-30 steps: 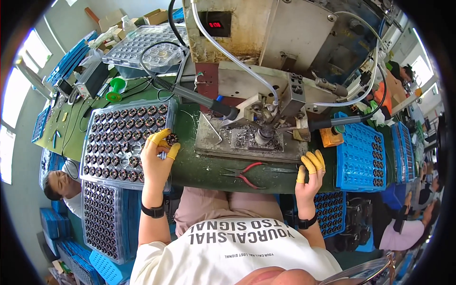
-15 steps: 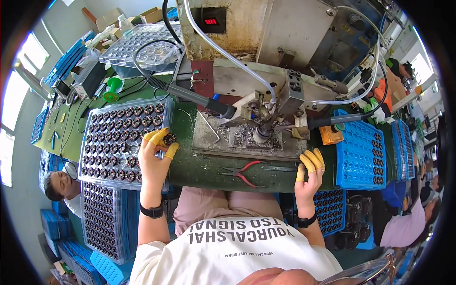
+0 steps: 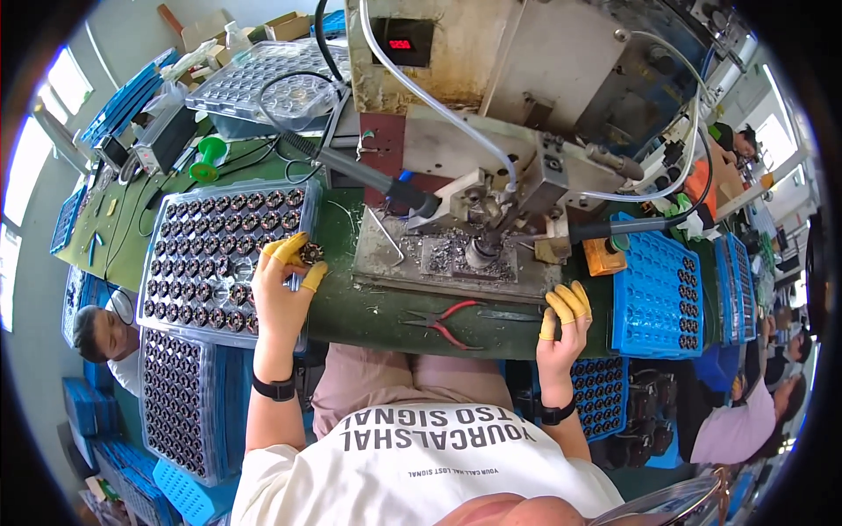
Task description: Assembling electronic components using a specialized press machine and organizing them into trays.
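My left hand (image 3: 282, 289), with yellow finger covers, pinches a small round black-and-copper part (image 3: 310, 253) between thumb and fingers. It is just above the right edge of a clear plastic tray (image 3: 310, 215) filled with rows of similar parts; some pockets in its middle hold none. My right hand (image 3: 563, 326), also in yellow finger covers, is at the front right corner of the machine's metal base plate (image 3: 386, 273). Its thumb stands apart from the bent fingers, and nothing shows between them. Red-handled pliers (image 3: 445, 324) and metal tweezers (image 3: 510, 316) lie between the hands.
A bench machine (image 3: 482, 250) with cables and metal scraps around its centre post stands ahead. Right of it are an orange box (image 3: 605, 256) and a blue tray (image 3: 653, 289) with a column of parts. Another filled tray (image 3: 178, 403) stands lower left. Other people are nearby.
The whole view has shifted slightly. My left hand keeps the round part by the tray edge, and my right hand stays by the base plate. The red display's reading differs.
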Action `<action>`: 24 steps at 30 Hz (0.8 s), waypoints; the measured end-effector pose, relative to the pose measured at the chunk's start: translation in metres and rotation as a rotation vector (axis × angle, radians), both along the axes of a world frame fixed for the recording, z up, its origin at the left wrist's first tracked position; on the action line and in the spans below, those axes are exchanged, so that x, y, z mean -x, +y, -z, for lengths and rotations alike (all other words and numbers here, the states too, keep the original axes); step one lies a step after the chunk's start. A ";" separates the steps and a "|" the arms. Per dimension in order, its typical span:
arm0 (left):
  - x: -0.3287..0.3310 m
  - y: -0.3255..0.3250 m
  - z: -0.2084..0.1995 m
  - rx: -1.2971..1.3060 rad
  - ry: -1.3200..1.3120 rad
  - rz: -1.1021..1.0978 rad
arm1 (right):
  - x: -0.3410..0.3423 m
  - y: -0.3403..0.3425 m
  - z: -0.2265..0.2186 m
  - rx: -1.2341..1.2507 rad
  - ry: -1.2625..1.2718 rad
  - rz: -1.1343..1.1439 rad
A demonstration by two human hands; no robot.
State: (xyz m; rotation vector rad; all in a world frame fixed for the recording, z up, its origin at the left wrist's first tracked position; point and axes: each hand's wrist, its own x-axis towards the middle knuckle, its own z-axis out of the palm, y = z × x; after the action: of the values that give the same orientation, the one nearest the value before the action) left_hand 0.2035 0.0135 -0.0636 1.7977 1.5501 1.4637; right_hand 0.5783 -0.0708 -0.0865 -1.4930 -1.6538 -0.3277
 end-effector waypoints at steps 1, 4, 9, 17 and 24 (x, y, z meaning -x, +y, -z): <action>-0.001 0.001 0.001 -0.011 0.015 0.004 | -0.001 -0.001 -0.001 -0.003 -0.004 0.004; -0.001 0.001 0.001 -0.010 0.049 0.023 | -0.003 -0.001 -0.002 -0.009 -0.040 0.015; -0.004 0.003 0.000 -0.033 0.058 0.032 | 0.002 0.013 -0.019 -0.041 0.081 -0.076; -0.010 -0.008 -0.030 -0.070 0.170 -0.036 | 0.052 0.077 -0.059 0.095 0.225 -0.288; -0.093 -0.004 -0.070 -0.070 0.129 0.280 | 0.030 0.057 -0.064 0.041 0.508 -0.299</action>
State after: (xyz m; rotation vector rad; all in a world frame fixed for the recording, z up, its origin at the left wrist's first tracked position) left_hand 0.2965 0.0099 0.0066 2.0883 1.2525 1.3065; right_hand 0.5485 -0.0142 -0.0228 -1.2045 -1.4403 0.2350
